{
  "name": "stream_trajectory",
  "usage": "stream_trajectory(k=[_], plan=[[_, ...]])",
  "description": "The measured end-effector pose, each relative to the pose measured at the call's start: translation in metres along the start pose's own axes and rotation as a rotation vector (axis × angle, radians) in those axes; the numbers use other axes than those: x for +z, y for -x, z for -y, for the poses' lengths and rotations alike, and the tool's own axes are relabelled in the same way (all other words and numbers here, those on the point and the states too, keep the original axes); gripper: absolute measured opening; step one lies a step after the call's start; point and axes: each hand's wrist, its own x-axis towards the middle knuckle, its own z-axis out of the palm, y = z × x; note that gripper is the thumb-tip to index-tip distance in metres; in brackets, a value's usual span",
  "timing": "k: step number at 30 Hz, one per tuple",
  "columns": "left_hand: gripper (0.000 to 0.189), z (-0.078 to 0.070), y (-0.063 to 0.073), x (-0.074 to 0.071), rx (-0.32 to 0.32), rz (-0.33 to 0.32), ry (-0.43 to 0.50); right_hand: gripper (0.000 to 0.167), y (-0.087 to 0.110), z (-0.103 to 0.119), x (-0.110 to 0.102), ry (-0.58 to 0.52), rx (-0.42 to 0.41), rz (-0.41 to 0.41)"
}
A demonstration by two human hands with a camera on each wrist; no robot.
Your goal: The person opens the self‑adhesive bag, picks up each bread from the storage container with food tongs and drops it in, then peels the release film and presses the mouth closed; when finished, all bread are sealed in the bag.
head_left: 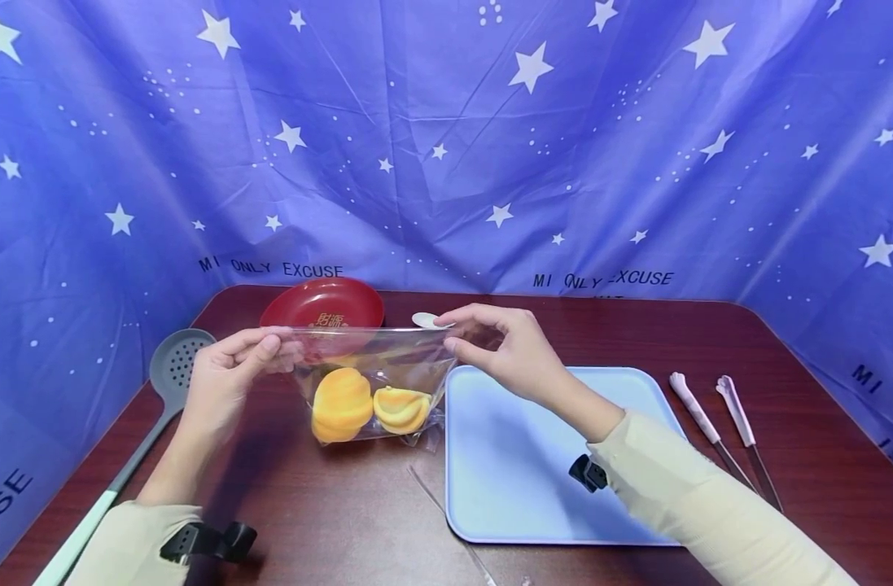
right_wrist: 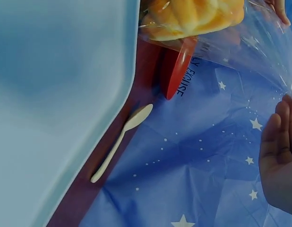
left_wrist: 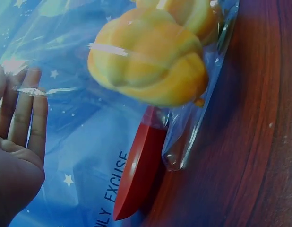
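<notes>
A clear plastic bag (head_left: 387,346) hangs upright between the two hands over the table, its top edge stretched wide. My left hand (head_left: 234,370) pinches one upper corner between thumb and fingers; my right hand (head_left: 508,346) pinches the opposite corner. Inside, at the bottom, sit two yellow-orange bread rolls, a larger ridged roll (head_left: 342,404) on the left and a smaller folded roll (head_left: 402,409) on the right. Both also show in the left wrist view, where the larger roll (left_wrist: 148,59) overlaps the other. Behind the bag stands a red plate (head_left: 321,301) with gold characters, partly seen through the plastic.
Right of the bag lies a light blue tray (head_left: 519,488), under my right forearm. A white spoon (right_wrist: 122,137) rests behind it. Two pink-handled utensils (head_left: 698,411) lie at the right, a grey slotted skimmer (head_left: 169,382) at the left. A thin clear strip (head_left: 453,521) lies in front.
</notes>
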Motion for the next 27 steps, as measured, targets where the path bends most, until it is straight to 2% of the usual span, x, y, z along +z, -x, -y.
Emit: stream_trajectory(k=[5, 9, 13, 17, 21, 27], plan=[[0.021, -0.001, 0.000, 0.006, 0.064, -0.012, 0.059, 0.024, -0.009, 0.009, 0.002, 0.087, -0.048, 0.088], [0.018, -0.003, 0.000, 0.014, 0.112, -0.048, 0.054, 0.017, -0.016, 0.023, 0.008, 0.231, -0.070, 0.151], [0.016, -0.005, 0.000, 0.022, 0.129, -0.111, 0.014, 0.010, -0.022, 0.040, 0.015, 0.420, -0.034, 0.192], [0.012, -0.010, 0.000, 0.029, 0.129, -0.172, -0.027, 0.009, -0.029, 0.056, 0.023, 0.515, 0.016, 0.224], [0.011, -0.014, 0.001, 0.035, 0.150, -0.172, -0.094, 0.011, -0.037, 0.068, 0.030, 0.542, 0.023, 0.268], [0.011, -0.023, 0.002, 0.046, 0.214, -0.110, -0.211, 0.014, -0.049, 0.080, 0.041, 0.565, -0.013, 0.366]])
